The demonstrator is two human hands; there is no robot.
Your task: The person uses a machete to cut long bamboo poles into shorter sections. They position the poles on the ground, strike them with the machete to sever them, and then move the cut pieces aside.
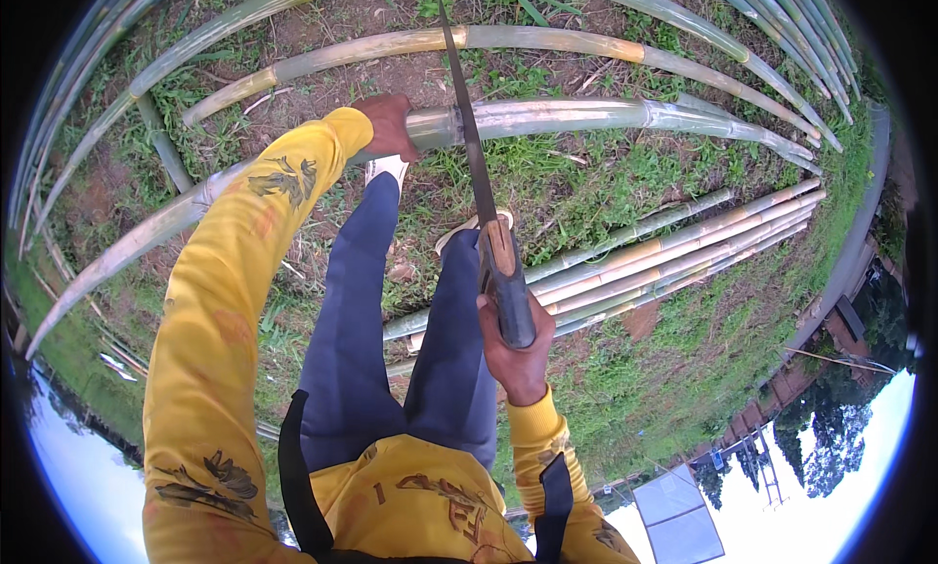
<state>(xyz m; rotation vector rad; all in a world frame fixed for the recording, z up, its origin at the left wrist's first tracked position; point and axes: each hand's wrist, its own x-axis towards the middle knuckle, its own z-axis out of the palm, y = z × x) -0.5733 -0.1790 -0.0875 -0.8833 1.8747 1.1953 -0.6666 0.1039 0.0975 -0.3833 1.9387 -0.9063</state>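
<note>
My right hand (518,356) is wrapped around the dark handle of a handsaw (473,144). Its long narrow blade reaches away from me and lies across a thick green bamboo pole (567,115), close to a joint in the cane. Whether the teeth have cut into the pole cannot be made out. Just left of the blade, my left hand (390,125) grips the same pole from above, its fingers curled around it. The pole runs from far left to right in front of my feet.
Beyond it lies another bamboo pole (371,46), with more long poles (782,22) at the far right. Thin cut bamboo pieces (674,247) are bundled on the grass to my right. One shoe (387,168) is beside the held pole. A curved grey edge (865,203) borders the grass.
</note>
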